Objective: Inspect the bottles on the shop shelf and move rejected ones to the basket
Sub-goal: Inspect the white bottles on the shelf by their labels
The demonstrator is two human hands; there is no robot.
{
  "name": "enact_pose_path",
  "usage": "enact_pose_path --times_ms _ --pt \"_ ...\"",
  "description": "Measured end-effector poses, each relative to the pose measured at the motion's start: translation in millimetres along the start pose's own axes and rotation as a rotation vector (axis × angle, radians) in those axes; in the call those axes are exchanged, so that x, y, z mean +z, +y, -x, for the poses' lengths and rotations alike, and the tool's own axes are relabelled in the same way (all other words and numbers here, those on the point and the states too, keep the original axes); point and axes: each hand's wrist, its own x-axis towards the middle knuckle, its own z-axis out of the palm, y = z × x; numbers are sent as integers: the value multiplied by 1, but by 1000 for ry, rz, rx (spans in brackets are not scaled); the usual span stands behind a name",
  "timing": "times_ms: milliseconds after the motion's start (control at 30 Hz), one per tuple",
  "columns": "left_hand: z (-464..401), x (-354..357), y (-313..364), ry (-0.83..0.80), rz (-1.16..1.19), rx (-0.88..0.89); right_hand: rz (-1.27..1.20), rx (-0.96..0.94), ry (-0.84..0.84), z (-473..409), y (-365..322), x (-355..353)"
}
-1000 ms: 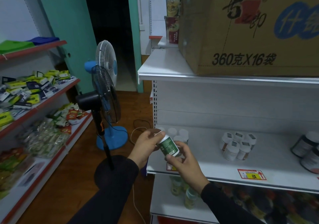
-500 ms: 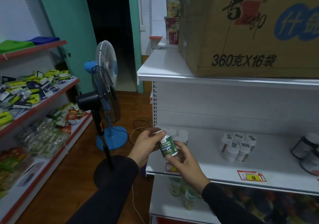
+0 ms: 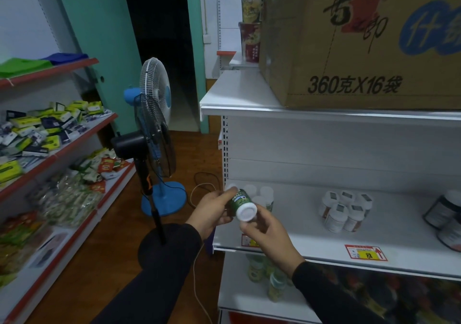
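Both hands' fingers around green bottle

Single head-worn wide-angle view, looking forward and down from standing height. It's facing the left end of the white metal shop shelf at close range, with the aisle's brown wooden floor showing left.

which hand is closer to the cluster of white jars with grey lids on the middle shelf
Right. The right hand, holding the green bottle at its white end, sits just left of the white jars. The left hand grips the bottle from farther left, off the shelf's end.
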Motion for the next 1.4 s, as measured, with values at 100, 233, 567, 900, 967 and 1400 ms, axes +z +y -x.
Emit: enact_pose_path --times_ms 100,233,567,900,967,1400 --pt "-2 0 -2 28 18 -69 -17 -3 -29 1 -1 2" --pt "-2 -2 -5 23 18 -98 -2 -13 -32 1 3 3" --pt "-5 -6 -4 -97 13 117 29 23 -46 -2 10 -4" --pt "16 -4 1 -227 -275 405 15 11 2 -6 6 -8" --pt "19 -4 0 -256 -331 435 38 -13 26 -8 8 -7" --pt "14 -5 -9 -202 -364 471 211 -67 80 -14 24 -11"
